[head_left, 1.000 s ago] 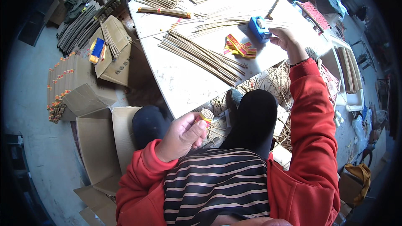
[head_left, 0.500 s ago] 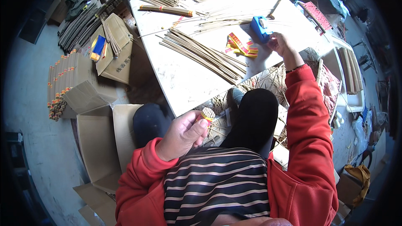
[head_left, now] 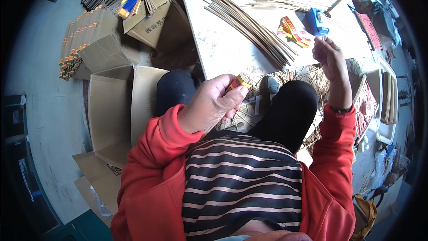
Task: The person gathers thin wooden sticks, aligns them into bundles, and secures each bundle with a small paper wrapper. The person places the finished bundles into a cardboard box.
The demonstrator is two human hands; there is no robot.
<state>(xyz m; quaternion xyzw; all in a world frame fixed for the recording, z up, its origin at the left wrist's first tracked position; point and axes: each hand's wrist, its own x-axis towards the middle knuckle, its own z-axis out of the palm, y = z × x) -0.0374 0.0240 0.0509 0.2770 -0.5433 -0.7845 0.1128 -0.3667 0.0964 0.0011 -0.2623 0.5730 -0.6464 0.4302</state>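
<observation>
Off the near edge of the white table [head_left: 218,51], left of centre: one left hand [head_left: 214,100], closed firmly round a bundle of sticks [head_left: 247,78], thumb across a red-and-yellow band [head_left: 240,83]. Long axis of the bundle: slanting from near left to far right, cut ends showing beyond the thumb, remainder mostly hidden by the hand. Toward the table's near right: one right hand [head_left: 333,62], fingers bent and bunched, just on the near side of a blue tape dispenser [head_left: 317,22]; cannot tell whether anything sits between the fingertips. Governing relation: bundle to the near left of the right hand and well apart from it, banded end pointing broadly to that side; right hand much the nearer to the dispenser. Just left of the dispenser: red-and-yellow paper strips [head_left: 294,31], overlapping. Farther left: loose sticks [head_left: 249,29], running from far left to near right. At far left, off the table: open carton [head_left: 111,102], with stacked banded bundles [head_left: 81,29] beyond.
</observation>
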